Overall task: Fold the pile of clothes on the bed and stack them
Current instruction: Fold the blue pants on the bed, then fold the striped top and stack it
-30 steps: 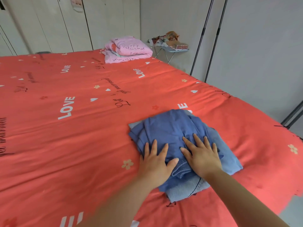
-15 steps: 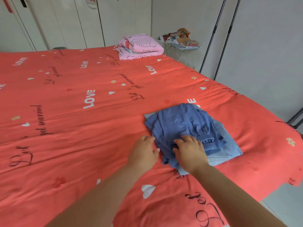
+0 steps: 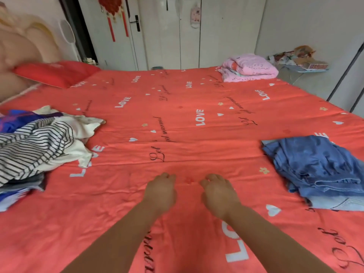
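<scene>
Rumpled striped pile [image 3: 39, 142], folded blue stack [image 3: 319, 170], left hand [image 3: 160, 192] and right hand [image 3: 218, 196] between, fingers [image 3: 165, 177] loosely curled, empty

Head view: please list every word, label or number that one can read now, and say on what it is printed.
"LOVE": white block letters, repeated over the red bedsheet.
"Let" and "get married": black script, also on the bedsheet.
Pink folded blanket: dark writing, too blurred to read.
Packet at far right: red label, too blurred to read.
</scene>
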The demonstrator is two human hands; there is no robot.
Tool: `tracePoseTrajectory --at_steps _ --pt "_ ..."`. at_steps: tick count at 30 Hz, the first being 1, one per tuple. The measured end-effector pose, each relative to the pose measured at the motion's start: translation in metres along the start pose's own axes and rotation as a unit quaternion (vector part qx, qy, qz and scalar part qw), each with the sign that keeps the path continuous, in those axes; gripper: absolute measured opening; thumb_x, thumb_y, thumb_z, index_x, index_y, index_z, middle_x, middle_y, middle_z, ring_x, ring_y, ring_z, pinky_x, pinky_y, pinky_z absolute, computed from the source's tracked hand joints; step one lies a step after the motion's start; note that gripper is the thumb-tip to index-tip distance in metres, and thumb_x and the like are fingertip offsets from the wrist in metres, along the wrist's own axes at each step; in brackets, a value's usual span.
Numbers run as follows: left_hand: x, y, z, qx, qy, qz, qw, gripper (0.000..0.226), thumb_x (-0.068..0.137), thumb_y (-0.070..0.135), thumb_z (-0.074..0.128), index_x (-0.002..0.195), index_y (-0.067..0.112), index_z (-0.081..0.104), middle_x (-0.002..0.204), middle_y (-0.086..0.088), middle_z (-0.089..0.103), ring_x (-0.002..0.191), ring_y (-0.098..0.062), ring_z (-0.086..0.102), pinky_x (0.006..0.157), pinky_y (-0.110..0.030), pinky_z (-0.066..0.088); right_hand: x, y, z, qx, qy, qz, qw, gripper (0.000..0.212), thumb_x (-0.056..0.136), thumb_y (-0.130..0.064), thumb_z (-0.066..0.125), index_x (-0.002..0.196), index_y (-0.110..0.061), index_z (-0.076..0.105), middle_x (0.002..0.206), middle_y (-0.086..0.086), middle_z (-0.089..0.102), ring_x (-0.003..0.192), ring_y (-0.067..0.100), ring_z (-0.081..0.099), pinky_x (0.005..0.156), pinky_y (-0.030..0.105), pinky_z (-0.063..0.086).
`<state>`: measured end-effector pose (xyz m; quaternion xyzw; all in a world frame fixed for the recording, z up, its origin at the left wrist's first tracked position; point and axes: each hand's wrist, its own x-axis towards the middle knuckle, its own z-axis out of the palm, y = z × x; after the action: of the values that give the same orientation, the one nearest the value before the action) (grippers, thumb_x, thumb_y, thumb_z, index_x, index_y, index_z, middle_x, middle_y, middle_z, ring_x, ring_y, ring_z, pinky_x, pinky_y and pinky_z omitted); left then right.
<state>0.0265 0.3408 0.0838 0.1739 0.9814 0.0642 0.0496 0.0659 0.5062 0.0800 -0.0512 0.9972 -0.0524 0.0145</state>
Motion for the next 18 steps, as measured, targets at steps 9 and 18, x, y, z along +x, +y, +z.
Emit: tracePoseTrajectory --at_steps 9,18 --pt "-0.064 -0.165 -0.016 -0.040 0.031 -0.143 0.988 0.049 0.089 0.025 0.047 0.136 0.018 0.039 0.133 -0.006 0.045 0.123 -0.026 0.045 0.096 -0.033 0.042 0.054 -0.150 0.018 0.001 -0.031 -0.107 0.994 0.037 0.090 -0.017 0.043 0.126 -0.018 0.048 0.133 0.005 0.043 0.125 0.025 0.038 0.103 0.035 0.033" --pt "-0.108 -0.289 -0.011 -0.069 0.049 -0.263 0.961 0.054 0.089 0.023 0.046 0.141 0.023 0.034 0.136 -0.002 0.042 0.126 -0.023 0.040 0.099 -0.032 0.038 0.119 -0.261 0.059 0.028 -0.047 -0.185 0.981 0.037 0.092 -0.022 0.042 0.128 -0.023 0.046 0.128 0.001 0.045 0.122 0.022 0.041 0.103 0.031 0.036"
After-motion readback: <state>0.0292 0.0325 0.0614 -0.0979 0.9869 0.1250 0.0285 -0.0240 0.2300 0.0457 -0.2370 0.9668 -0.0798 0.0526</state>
